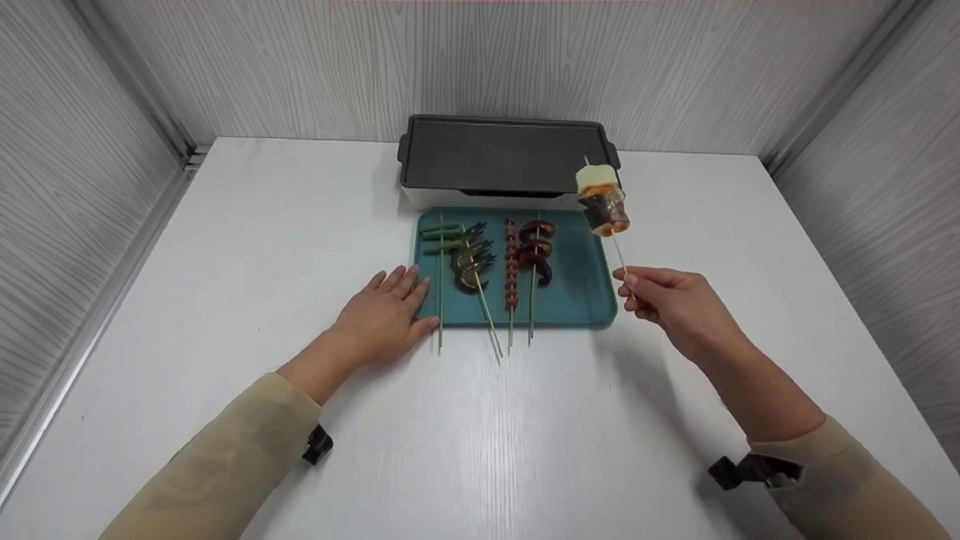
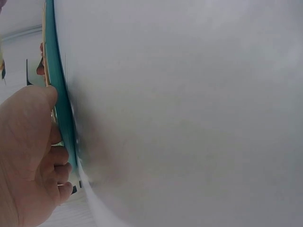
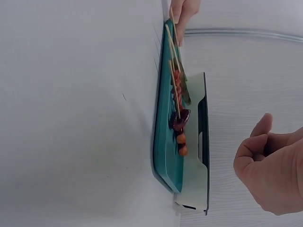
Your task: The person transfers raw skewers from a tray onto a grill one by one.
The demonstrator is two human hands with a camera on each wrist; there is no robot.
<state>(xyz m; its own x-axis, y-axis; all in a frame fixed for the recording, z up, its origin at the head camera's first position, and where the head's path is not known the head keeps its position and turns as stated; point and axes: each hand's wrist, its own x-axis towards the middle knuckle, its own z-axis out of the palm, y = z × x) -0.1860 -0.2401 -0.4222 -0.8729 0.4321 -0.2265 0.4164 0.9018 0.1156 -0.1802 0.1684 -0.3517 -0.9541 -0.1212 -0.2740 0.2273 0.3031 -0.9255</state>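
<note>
My right hand [image 1: 679, 304] pinches the thin stick of a food skewer [image 1: 603, 208], raised above the right side of a teal tray [image 1: 581, 300]. A pale chunk tops that skewer, with browned, dark-skinned pieces below. In the right wrist view the hand's curled fingers [image 3: 251, 151] show, but not the skewer. My left hand [image 1: 382, 319] rests at the tray's left edge, fingers extended and thumb by the front corner. On the tray lie a green vegetable skewer [image 1: 441, 246], a shrimp skewer [image 1: 471, 262], a narrow red skewer [image 1: 511, 262] and a dark red, curled-piece skewer [image 1: 536, 251].
Behind the tray stands a grill [image 1: 502, 154] with a dark flat top and white base. Several skewer sticks jut past the tray's front rim. The white table [image 1: 480, 450] is bounded by pale wood-grain panels [image 1: 495, 60] at the back and sides.
</note>
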